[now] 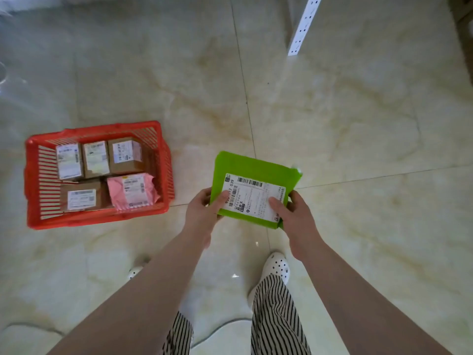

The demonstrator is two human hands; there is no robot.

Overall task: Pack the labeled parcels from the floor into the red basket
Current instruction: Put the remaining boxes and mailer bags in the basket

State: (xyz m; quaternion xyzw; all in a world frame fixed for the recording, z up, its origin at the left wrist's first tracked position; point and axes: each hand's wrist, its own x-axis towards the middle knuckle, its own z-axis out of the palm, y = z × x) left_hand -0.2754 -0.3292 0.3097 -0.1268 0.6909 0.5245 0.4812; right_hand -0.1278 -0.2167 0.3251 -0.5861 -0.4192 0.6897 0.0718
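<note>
**Green mailer in both hands, basket waiting to the left**

Far left on the marble floor [332, 124]: red basket [33, 185], slatted walls, already loaded. Inside, three brown cartons along the far side [70, 161] [95, 158] [125, 155], each with a white shipping label face up; nearer, a flat brown carton [82, 198] and a pink poly bag [131, 190], also labelled. Print on all five too small to read.

Right of the basket and well apart from it: green parcel [256, 172], a flat poly mailer held above the floor, label up. Left hand [204, 208] gripping its near-left edge, thumb laid on the label. Right hand [291, 213] gripping the near-right corner, thumb likewise on the label. On the label: a barcode along the top edge, digits ending "12 039" down the left side, lines of small Chinese text not legible.

Below: striped trousers [276, 316] and white perforated clogs [277, 265]. Upper right: a white perforated strip [304, 24] standing on the floor.

Step in hand, judged: carrying the last visible parcel toward the basket. Next move: swing leftward over the rim and lay the mailer flat on top of the cartons, since little bare basket bottom seems left. No other loose parcels in view on the floor.
</note>
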